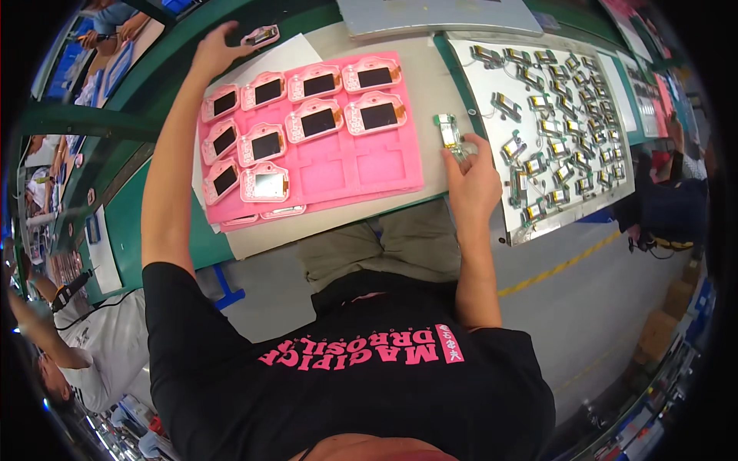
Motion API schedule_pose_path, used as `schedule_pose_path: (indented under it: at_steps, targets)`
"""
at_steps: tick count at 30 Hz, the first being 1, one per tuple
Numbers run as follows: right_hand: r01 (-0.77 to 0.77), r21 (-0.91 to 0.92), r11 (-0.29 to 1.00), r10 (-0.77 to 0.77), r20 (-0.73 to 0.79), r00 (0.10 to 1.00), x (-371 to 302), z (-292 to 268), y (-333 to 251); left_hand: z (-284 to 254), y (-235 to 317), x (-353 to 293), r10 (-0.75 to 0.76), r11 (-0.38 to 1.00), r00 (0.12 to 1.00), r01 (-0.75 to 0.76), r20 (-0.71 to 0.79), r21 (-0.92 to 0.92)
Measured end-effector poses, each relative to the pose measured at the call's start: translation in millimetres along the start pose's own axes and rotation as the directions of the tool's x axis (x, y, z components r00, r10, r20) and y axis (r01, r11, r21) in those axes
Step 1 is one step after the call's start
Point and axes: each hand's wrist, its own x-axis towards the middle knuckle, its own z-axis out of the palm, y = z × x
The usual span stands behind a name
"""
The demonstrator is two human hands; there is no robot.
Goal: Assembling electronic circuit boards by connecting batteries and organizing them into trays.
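My left hand (217,52) reaches to the far left with its fingers apart. Just beyond its thumb lies a pink housing (261,35) with small parts inside, and the hand does not appear to grip it. Over the table's right part, my right hand (475,183) pinches a small green circuit board (447,132) with a pale, yellowish component on it. Between my arms is a pink foam tray (400,138) bearing several pink camera-shaped housings (315,121) with dark screens. One near housing (264,184) has a brighter, reflecting screen. Two recesses at the near right hold no housing.
A white tray (492,138) with many similar circuit boards and wires stands on the right. Behind the foam lies a grey panel (438,17). A green beam (92,121) runs along the left. Another person (100,346) works at the lower left.
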Motion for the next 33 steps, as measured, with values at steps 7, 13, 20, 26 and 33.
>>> schedule_pose_path:
  at_steps: [7, 13, 20, 26, 33]
  targets:
    - [-0.004, 0.116, 0.993, 0.010, -0.053, 0.999, -19.0, 2.3, 7.0, -121.0, 207.8, -152.7, 0.195, 0.862, 0.981, -0.163, 0.018, -0.480]
    - [0.018, 0.010, 1.000, -0.018, -0.025, 1.000, -32.2, 2.4, 10.9, -125.6, 276.8, -286.2, 0.477, 0.701, 0.855, -0.232, 0.202, -0.675]
    - [0.012, 0.247, 0.969, 0.012, -0.095, 0.995, -70.6, -9.9, 2.5, -79.5, 305.6, -372.4, 0.525, 0.480, 0.706, 0.215, 0.475, -0.850]
    - [0.101, 0.587, 0.804, -0.234, 0.157, 0.959, -132.7, -44.9, -28.1, -33.7, 276.3, -404.4, 0.592, 0.058, 0.589, 0.649, 0.550, -0.759]
    - [0.402, 0.587, 0.703, -0.708, 0.521, 0.477, -161.8, -13.5, -49.8, 6.4, 216.8, -427.6, 0.685, -0.323, 0.616, 0.735, 0.389, -0.596]
